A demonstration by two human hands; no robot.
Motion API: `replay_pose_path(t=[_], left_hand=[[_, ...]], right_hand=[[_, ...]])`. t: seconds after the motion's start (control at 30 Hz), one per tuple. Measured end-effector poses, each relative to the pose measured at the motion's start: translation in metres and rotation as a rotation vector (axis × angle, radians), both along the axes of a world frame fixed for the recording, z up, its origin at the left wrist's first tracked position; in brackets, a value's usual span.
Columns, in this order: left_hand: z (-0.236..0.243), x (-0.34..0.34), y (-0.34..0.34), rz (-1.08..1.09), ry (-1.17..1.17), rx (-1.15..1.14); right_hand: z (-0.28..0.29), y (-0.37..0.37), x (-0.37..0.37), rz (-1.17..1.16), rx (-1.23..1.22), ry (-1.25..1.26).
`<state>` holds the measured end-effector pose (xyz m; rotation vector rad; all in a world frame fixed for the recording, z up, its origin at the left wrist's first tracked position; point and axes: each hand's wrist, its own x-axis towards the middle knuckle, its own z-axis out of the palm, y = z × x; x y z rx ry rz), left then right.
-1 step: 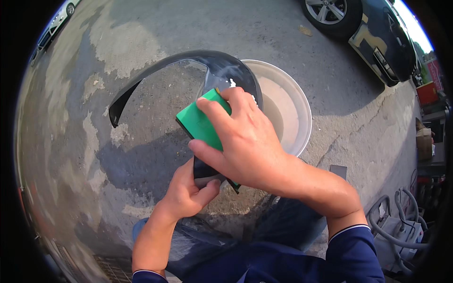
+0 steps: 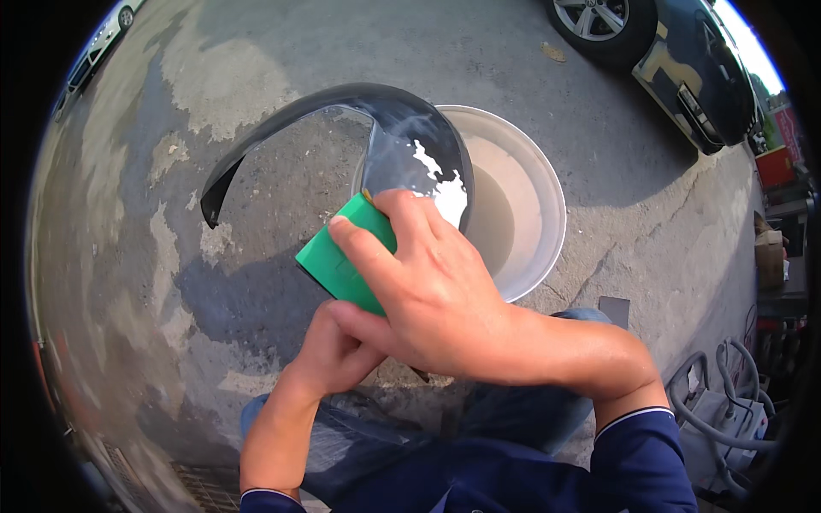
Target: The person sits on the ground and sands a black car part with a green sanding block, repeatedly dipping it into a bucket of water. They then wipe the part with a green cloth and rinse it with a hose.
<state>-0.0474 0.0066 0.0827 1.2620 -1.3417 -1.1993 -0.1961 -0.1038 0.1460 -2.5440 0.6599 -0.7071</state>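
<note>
Concrete ground (image 2: 256, 188) lay below the black arch (image 2: 406, 128), partly over the bucket (image 2: 545, 205). Your right grip (image 2: 440, 278) held the green block (image 2: 346, 265); your left grip (image 2: 329, 350), I could not tell. Even pressure probably suited best.

The block (image 2: 349, 261) was green, the panel (image 2: 406, 115) black with white patches, the bucket (image 2: 547, 205) whitish, the sleeves (image 2: 637, 453) navy with white edging.

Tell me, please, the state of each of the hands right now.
Left hand: partly hidden; its grip cannot be told.
Right hand: closed, holding the green block.
</note>
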Motion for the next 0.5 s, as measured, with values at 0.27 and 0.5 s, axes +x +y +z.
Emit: replay_pose_path(t=[0.27,0.5], left_hand=[[-0.014,0.004,0.006,0.171,0.291,0.146],[-0.011,0.004,0.001,0.202,0.244,0.122]], right_hand=[[-0.016,-0.017,-0.010,-0.062,0.018,-0.037],[-0.027,-0.039,-0.020,-0.147,0.021,-0.040]])
